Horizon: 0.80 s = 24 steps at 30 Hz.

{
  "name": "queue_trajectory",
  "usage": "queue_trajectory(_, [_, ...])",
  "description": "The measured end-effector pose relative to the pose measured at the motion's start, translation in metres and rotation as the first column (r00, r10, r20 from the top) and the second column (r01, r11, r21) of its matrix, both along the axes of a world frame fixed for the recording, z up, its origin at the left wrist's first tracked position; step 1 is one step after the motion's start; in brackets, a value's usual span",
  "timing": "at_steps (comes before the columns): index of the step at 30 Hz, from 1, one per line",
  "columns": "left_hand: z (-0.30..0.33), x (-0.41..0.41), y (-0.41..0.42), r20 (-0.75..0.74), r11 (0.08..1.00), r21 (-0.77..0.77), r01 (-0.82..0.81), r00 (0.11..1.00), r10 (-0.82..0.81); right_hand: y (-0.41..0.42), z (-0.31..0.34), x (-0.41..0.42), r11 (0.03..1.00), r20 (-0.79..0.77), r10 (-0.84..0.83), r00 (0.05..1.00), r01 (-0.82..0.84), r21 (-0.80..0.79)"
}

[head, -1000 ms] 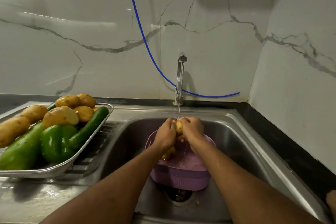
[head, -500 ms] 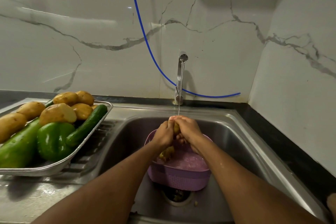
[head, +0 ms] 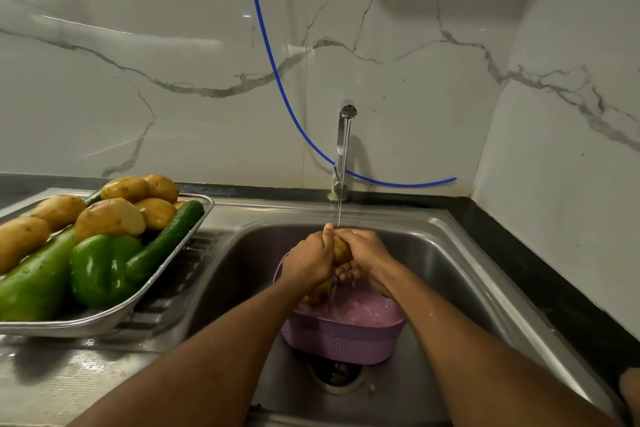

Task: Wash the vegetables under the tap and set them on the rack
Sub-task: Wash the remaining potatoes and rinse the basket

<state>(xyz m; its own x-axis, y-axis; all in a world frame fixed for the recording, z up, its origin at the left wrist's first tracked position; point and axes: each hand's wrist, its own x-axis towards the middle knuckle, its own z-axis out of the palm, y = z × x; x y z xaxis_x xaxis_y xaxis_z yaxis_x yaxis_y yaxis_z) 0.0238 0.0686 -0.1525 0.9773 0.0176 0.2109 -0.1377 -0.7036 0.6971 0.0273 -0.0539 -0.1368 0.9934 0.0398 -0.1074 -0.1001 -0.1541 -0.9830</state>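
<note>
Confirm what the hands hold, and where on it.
One potato, under the tap stream: left hand wraps its left side, right hand its right side and underside. Only a middle strip shows.

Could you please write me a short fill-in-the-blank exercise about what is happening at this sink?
1. Both hands, the left hand and the right hand, hold a ____ under the running tap.
2. Below the hands, a basket of ____ colour sits in the sink.
3. The bell pepper on the rack is ____ in colour.

Missing words: potato; purple; green
</note>
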Motion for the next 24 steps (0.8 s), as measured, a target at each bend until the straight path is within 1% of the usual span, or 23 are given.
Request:
queue_trajectory(2, [-0.001,0.001,0.0,-0.005,1.0,0.014,-0.018,1.0,0.018,0.0,0.001,-0.002,0.998,-0.022,0.041,0.999,-0.04,0.049])
queue_trajectory(4, [-0.001,0.001,0.001,0.015,0.998,0.059,-0.024,1.0,0.023,0.001,0.001,-0.003,0.997,-0.029,0.045,0.999,-0.043,0.067])
queue_trajectory(6, [-0.001,-0.001,0.001,0.042,0.995,0.099,-0.031,0.999,0.027,0.006,0.0,-0.002,0.999,-0.039,-0.016,0.999,0.018,0.051])
queue_trajectory(7, [-0.002,-0.001,0.001,0.052,0.995,0.092,-0.041,0.998,0.036,0.009,0.0,-0.001,0.997,-0.041,-0.064,0.997,0.065,0.038])
queue_trajectory(10, [0.0,-0.002,-0.001,0.059,0.998,0.013,-0.064,0.996,0.063,0.016,0.002,0.001,0.981,-0.034,-0.195,0.98,0.196,0.015])
queue_trajectory(12, [-0.001,0.0,0.0,0.041,0.996,-0.077,-0.04,0.998,0.043,0.017,0.003,0.002,0.973,-0.009,-0.23,0.973,0.23,0.01])
queue_trajectory(14, [-0.002,0.003,0.002,-0.028,0.975,-0.219,0.037,0.999,-0.044,0.015,0.003,0.004,0.966,0.008,-0.258,0.966,0.258,0.018])
queue_trajectory(15, [-0.002,0.003,0.002,-0.062,0.961,-0.264,0.083,0.993,-0.103,0.013,0.002,0.006,0.963,0.011,-0.269,0.963,0.269,0.02])
queue_trajectory(17, [-0.001,0.003,0.001,-0.104,0.946,-0.289,0.146,0.978,-0.182,0.01,0.001,0.006,0.965,0.025,-0.261,0.965,0.261,0.003])
queue_trajectory(19, [0.0,0.003,0.0,-0.114,0.948,-0.293,0.125,0.98,-0.164,0.009,0.001,0.006,0.981,0.054,-0.188,0.981,0.19,-0.039])
queue_trajectory(21, [-0.003,0.006,0.0,-0.122,0.937,-0.341,0.077,0.985,-0.126,0.01,0.0,0.005,0.991,0.068,-0.103,0.992,0.109,-0.079])
queue_trajectory(22, [-0.005,0.008,0.0,-0.122,0.93,-0.363,0.066,0.985,-0.118,0.012,-0.001,0.004,0.991,0.075,-0.092,0.993,0.098,-0.09])
queue_trajectory(24, [-0.006,0.008,-0.001,-0.108,0.925,-0.37,0.082,0.986,-0.13,0.012,-0.001,0.003,0.983,0.107,-0.137,0.985,0.149,-0.11])
